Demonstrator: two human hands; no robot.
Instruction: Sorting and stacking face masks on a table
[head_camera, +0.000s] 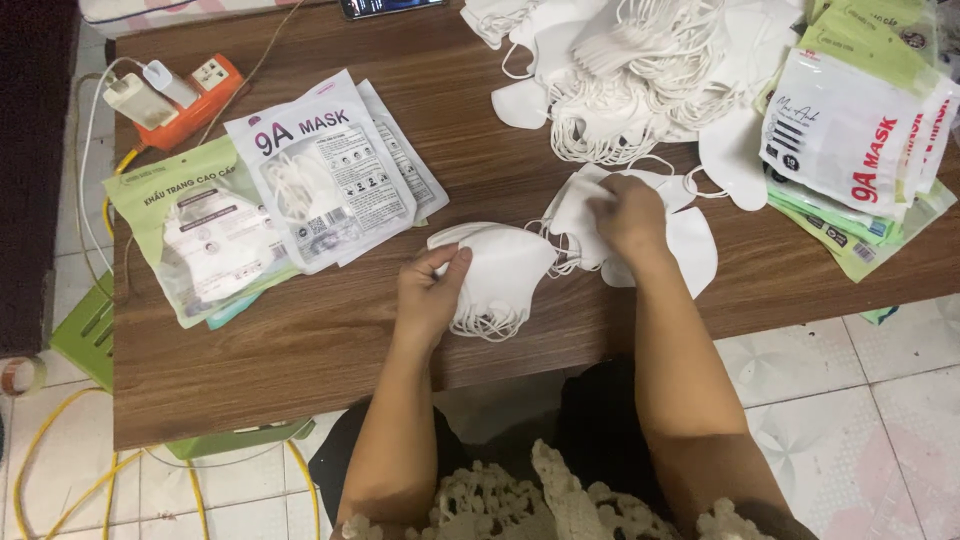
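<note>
White folded masks (500, 270) sit at the centre of the brown wooden table (300, 350), pinched shut in the left hand (430, 295). Just right, the right hand (630, 215) presses closed fingers on a smaller mask stack (690, 245). A loose mask heap (630, 80) fills the upper middle. Flat white and green packets (330, 170) lie left of centre; more packets (860, 140) overlap at upper right. An orange power strip (190, 100) sits upper left.
</note>
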